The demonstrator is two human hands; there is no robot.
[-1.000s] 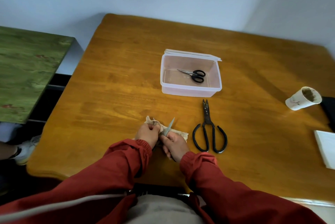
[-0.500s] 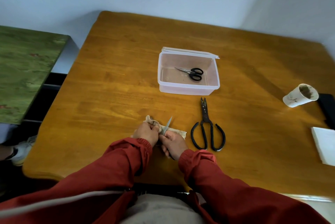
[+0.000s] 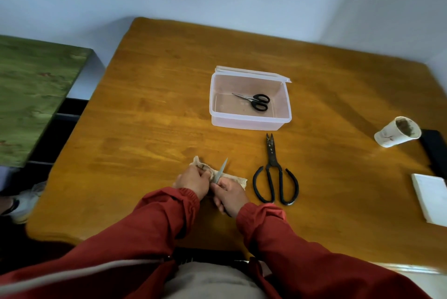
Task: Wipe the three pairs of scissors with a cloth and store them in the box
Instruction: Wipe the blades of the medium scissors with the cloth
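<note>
Cloth (image 3: 238, 179) held in your left hand (image 3: 192, 181) wipes the scissors (image 3: 222, 169) your right hand (image 3: 229, 193) grips near the worktop's (image 3: 145, 129) front edge; next, probably lay them in the box (image 3: 250, 121).

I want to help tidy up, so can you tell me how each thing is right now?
box: open, lid folded back behind it.
small scissors: shut, lying in the box.
big scissors: shut, lying outside the box.
third scissors: gripped by the right hand, blade tip pointing up.
cloth: crumpled against that blade, gripped by the left hand.
cup: dark residue inside.
</note>
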